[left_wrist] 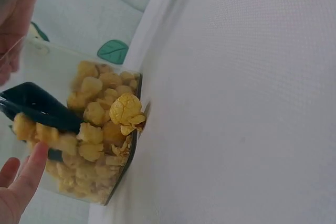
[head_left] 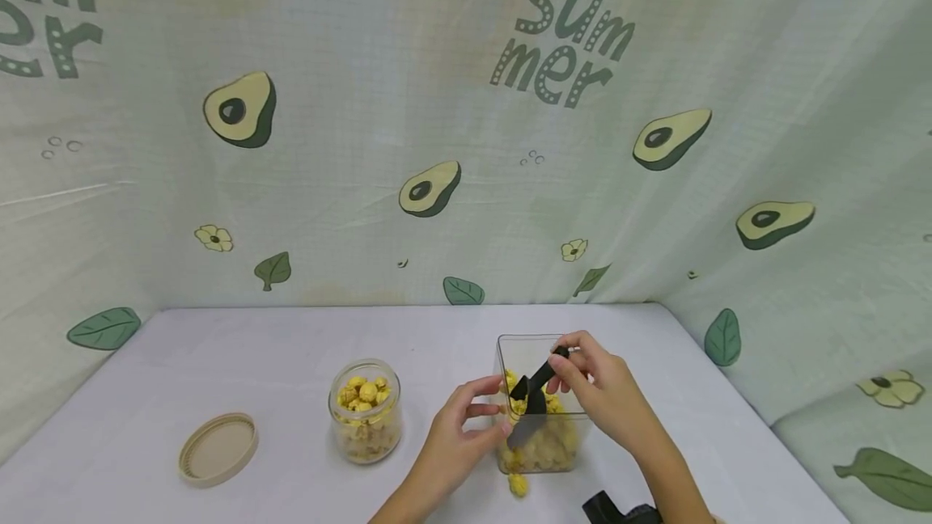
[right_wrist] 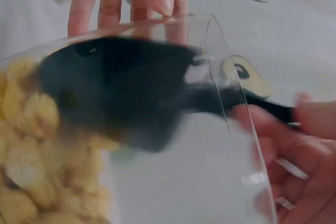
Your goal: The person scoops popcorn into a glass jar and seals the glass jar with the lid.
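Observation:
My right hand (head_left: 593,374) grips the handle of a black scoop (head_left: 537,399), whose head is tilted down inside a clear square container (head_left: 502,346). Yellow popcorn (head_left: 549,439) fills the lower part of that container and shows through its wall in the left wrist view. My left hand (head_left: 466,427) is at the container's left side, its fingers spread and fairly straight; whether they press the wall cannot be told. In the right wrist view the scoop (right_wrist: 115,85) is blurred behind the clear plastic. Loose popcorn (head_left: 518,484) lies on the table before the container.
A round glass jar (head_left: 366,435) with popcorn in it stands left of my left hand. Farther left lies a beige round lid (head_left: 218,450). A black object (head_left: 619,510) shows at the front edge, by my right forearm. A printed cloth (head_left: 328,144) hangs behind the white table (head_left: 291,338).

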`<control>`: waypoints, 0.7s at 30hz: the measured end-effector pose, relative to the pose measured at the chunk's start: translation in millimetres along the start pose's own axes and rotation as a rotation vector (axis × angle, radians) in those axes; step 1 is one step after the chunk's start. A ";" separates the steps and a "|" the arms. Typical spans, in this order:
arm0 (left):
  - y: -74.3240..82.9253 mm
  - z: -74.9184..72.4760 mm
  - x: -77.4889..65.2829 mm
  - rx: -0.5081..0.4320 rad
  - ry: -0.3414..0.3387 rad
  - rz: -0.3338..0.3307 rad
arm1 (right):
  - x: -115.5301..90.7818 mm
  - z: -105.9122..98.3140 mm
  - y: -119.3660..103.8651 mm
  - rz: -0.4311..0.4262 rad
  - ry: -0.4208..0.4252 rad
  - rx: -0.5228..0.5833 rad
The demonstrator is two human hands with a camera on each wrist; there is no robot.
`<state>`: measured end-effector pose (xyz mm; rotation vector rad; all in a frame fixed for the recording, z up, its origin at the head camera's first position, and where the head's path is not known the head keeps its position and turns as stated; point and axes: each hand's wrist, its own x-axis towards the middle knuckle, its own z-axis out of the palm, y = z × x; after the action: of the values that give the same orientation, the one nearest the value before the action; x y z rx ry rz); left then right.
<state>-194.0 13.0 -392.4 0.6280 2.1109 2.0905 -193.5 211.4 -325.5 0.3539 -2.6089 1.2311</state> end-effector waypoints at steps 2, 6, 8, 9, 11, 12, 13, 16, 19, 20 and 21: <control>0.1 -0.4 0.1 0.004 0.001 0.001 | 0.6 4.0 0.4 -0.004 -0.039 -0.019; -0.7 -0.4 0.5 0.009 0.000 0.005 | 1.6 8.1 1.1 0.019 -0.040 -0.047; -1.2 -0.1 0.7 0.007 0.000 0.012 | 1.4 6.6 1.2 0.062 -0.005 -0.051; -1.5 0.0 0.7 0.005 -0.001 0.013 | 1.4 5.4 1.5 0.086 0.013 -0.050; -1.6 0.2 0.7 0.005 0.000 0.008 | 1.6 2.7 2.5 0.131 0.037 -0.042; -1.6 0.2 0.6 0.005 0.000 0.004 | 1.9 1.4 3.2 0.150 0.044 -0.037; -1.6 0.2 0.5 0.007 0.002 0.001 | 2.3 0.3 3.8 0.166 0.049 -0.030; -1.1 -0.2 0.3 0.007 0.001 -0.012 | 3.4 -2.3 6.1 0.203 0.062 -0.001; -0.5 -0.8 0.6 0.002 -0.002 -0.019 | 4.3 -5.4 9.0 0.236 0.087 0.054; -0.4 -0.9 0.7 0.001 -0.004 -0.021 | 4.5 -6.7 10.0 0.250 0.096 0.078; -0.3 -1.0 0.7 0.003 -0.004 -0.022 | 4.6 -8.3 10.8 0.263 0.103 0.108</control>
<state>-195.0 12.4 -392.5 0.6068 2.1090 2.0735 -200.4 224.0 -326.7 -0.0370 -2.5676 1.4342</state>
